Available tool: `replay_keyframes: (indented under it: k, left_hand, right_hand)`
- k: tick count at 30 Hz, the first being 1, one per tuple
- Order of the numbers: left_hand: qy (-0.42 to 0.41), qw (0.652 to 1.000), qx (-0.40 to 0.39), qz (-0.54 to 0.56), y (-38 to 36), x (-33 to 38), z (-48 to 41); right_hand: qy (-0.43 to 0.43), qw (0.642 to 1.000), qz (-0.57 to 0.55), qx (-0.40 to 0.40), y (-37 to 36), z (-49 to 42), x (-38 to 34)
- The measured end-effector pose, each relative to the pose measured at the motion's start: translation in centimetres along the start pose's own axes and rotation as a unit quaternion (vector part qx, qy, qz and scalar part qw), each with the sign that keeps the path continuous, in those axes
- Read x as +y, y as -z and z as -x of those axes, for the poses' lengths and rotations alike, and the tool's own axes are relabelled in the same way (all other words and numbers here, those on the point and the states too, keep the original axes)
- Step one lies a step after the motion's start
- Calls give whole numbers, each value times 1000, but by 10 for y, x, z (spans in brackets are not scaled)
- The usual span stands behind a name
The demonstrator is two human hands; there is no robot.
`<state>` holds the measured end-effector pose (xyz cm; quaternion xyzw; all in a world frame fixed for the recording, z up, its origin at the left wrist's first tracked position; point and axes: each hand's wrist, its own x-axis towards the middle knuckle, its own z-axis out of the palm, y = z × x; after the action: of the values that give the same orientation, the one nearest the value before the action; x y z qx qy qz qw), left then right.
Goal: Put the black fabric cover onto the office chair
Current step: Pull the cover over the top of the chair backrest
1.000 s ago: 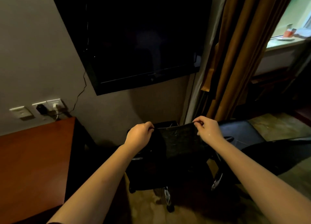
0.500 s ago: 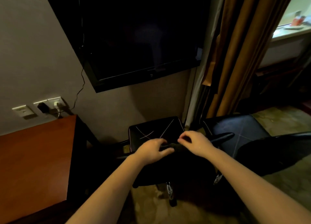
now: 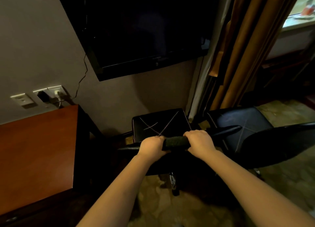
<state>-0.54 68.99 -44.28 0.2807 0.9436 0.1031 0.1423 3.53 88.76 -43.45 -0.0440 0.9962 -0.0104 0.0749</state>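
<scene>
My left hand (image 3: 151,145) and right hand (image 3: 200,140) each gripped one end of the black fabric cover (image 3: 175,141), curled tight round it. The cover sat bunched on the top edge of the office chair (image 3: 160,124) back. Risk noted: an uneven pull would skew the cover or slip one corner off. On its castor (image 3: 173,181) the chair could roll away under load.

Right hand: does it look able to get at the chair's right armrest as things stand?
Probably yes. The armrest juts out just beside the right hand with nothing between them. But its fingers are curled round the black fabric cover, so it would have to let go first.
</scene>
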Motion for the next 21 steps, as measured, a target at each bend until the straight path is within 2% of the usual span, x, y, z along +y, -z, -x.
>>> replay_keyframes:
  k: [13, 21]
  left_hand:
    - [-32, 998, -10, -58, 2, -52, 64]
    - [-81, 995, -11, -58, -10, -51, 124]
  right_hand:
    - [-31, 998, -9, 52, -16, 46, -94]
    - [-58, 995, -27, 72, -36, 108, -129]
